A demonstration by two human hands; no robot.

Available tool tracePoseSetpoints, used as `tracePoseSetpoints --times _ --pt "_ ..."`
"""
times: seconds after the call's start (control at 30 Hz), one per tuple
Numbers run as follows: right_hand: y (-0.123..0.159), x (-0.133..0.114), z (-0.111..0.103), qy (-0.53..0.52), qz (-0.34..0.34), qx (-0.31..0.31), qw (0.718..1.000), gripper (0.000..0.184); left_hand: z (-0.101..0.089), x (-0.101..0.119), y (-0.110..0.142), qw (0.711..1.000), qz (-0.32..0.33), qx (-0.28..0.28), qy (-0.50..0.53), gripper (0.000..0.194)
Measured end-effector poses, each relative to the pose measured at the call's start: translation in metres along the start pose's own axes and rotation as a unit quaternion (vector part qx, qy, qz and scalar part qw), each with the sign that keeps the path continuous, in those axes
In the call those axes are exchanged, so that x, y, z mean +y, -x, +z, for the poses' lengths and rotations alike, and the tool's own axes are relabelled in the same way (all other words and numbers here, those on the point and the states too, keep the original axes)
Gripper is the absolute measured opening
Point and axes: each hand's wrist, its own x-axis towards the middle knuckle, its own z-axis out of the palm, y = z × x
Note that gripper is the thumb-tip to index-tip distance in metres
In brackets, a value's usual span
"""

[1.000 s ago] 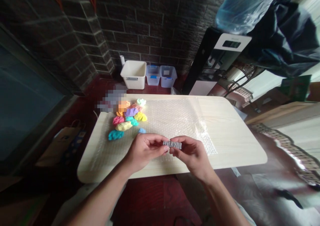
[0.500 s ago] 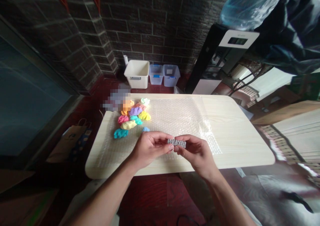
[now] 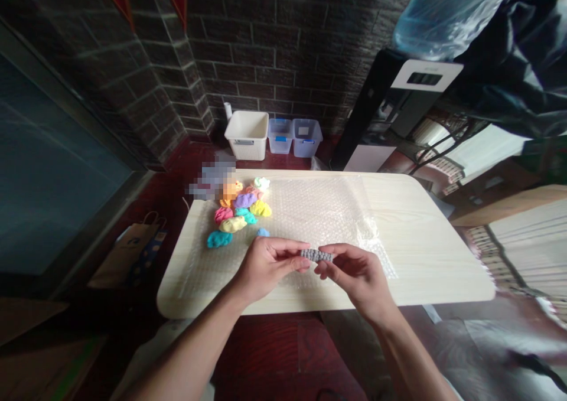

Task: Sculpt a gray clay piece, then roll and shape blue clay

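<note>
Left hand (image 3: 266,268) and right hand (image 3: 361,271) are pinching a small knobbly grey piece (image 3: 316,255) between thumbs and fingers near its two ends, probably because so slight a thing needs steadying from both sides; they are holding it above the near middle of the desk (image 3: 425,241). To the left, coloured clumps (image 3: 245,201) are resting on bubble wrap (image 3: 310,206), perhaps to protect the surface. A blue lump (image 3: 263,232) is sitting just beyond the left hand. Rightward, the desk is offering sideways room up to its rounded edge.
</note>
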Motion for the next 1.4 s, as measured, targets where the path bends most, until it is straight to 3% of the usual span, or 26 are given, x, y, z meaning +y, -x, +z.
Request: tracePoseSetpoints --times 0.33,0.73,0.97,1.4 --pt "0.0013 0.0039 -0.0042 -0.004 0.011 0.028 1.0 0.023 -0.0035 0.0061 0.0022 0.998 -0.024 -0.034 0.056 0.038" --pt "0.0025 0.0014 0.0002 -0.015 0.004 -0.006 1.0 0.018 -0.0043 0.0062 -0.0026 0.991 -0.062 -0.037 0.117 0.031" --pt "0.0011 0.0009 0.0018 -0.026 0.013 0.013 1.0 0.034 -0.0056 0.0088 -0.0012 0.985 -0.098 -0.06 0.131 0.035" --pt "0.0013 0.0059 0.0023 -0.022 0.011 0.059 0.998 0.022 -0.0051 0.0057 -0.002 0.983 -0.117 -0.011 0.138 0.041"
